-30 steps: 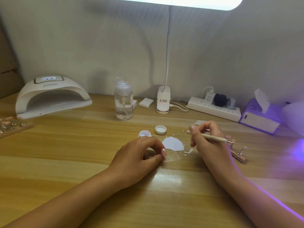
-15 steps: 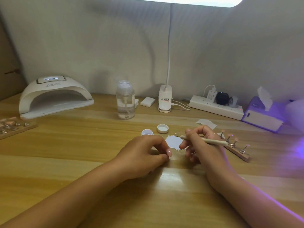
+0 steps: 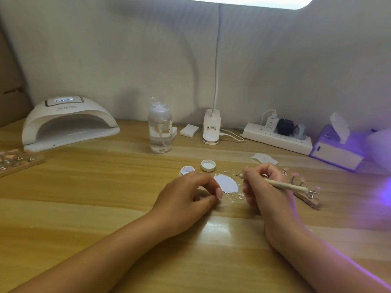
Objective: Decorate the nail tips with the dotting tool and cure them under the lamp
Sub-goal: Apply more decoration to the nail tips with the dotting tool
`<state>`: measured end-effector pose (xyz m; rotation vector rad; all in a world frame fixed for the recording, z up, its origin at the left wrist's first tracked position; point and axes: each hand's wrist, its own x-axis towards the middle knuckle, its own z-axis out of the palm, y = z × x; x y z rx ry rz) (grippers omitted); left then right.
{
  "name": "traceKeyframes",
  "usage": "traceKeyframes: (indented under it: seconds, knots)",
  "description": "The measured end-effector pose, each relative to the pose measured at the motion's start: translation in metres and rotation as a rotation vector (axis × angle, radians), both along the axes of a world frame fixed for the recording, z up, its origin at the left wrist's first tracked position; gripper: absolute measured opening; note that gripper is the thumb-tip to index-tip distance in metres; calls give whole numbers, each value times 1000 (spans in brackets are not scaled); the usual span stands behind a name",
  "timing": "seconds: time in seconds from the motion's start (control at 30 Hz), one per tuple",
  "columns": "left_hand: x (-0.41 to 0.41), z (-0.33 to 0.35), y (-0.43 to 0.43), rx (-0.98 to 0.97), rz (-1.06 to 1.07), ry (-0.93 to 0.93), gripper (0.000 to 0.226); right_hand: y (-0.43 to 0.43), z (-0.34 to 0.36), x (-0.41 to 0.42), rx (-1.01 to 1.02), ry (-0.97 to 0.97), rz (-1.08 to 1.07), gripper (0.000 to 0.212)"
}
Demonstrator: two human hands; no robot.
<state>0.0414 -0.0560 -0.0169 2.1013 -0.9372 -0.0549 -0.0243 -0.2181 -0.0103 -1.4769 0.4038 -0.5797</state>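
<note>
— While the right hand (image 3: 266,187) has the dotting tool (image 3: 283,184), what's the grip?
— Fingers and thumb are curled round the wooden shaft near its front. The thin tip pokes out toward the left hand, low over the table (image 3: 84,197). The back end points outboard.
— Left hand (image 3: 186,199)?
— Knuckles up, fingers curled, index tip meeting the thumb, down at the table. Can't tell if anything is pinched.
— Between the hands?
— White paste patch (image 3: 225,183) with flakes at its edge, on a shiny clear sheet (image 3: 229,200). The tool tip is just beside the patch's far corner. Contact unclear.
— Nail tips?
— Pink nail tips (image 3: 296,175) sit on metal posts of a wooden stand (image 3: 306,200), just outboard of the right hand and partly behind the tool shaft.
— Beyond the left hand?
— Small open jar (image 3: 187,170) right at the knuckles, with its lid (image 3: 208,165) just beside it, inside up.
— Further out?
— Pump bottle (image 3: 160,132) of clear liquid, well beyond the left hand. Curing lamp (image 3: 67,121) far out on that hand's outer side, display lit, mouth open. A wooden tray (image 3: 19,163) with more tips sits near it.
— Right side?
— Paper scrap (image 3: 264,158) just beyond the right hand, then the desk lamp base (image 3: 211,129), power strip (image 3: 277,138) and tissue box (image 3: 336,151). Purple glow outboard.
</note>
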Motion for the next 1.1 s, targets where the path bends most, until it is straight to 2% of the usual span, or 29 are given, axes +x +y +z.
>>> traceKeyframes:
  seconds: [0.27, 0.37, 0.5, 0.67, 0.83, 1.1]
  knots:
    - [-1, 1, 1, 20, -14, -36, 15, 5, 0, -2, -121, 37, 166, 36]
    - [-1, 1, 1, 17, -16, -34, 15, 4, -1, -1, -148, 55, 165, 34]
    - [0, 0, 1, 16, -8, -28, 17, 5, 1, -1, -148, 67, 176, 20]
    - [0, 0, 2, 13, -13, -32, 17, 4, -1, -2, -178, 71, 178, 29]
    - [0, -1, 1, 9, -10, -35, 19, 6, 0, -1, -177, 91, 191, 16]
    - [0, -1, 2, 13, -8, -41, 17, 3, -3, -1, -209, 81, 200, 32]
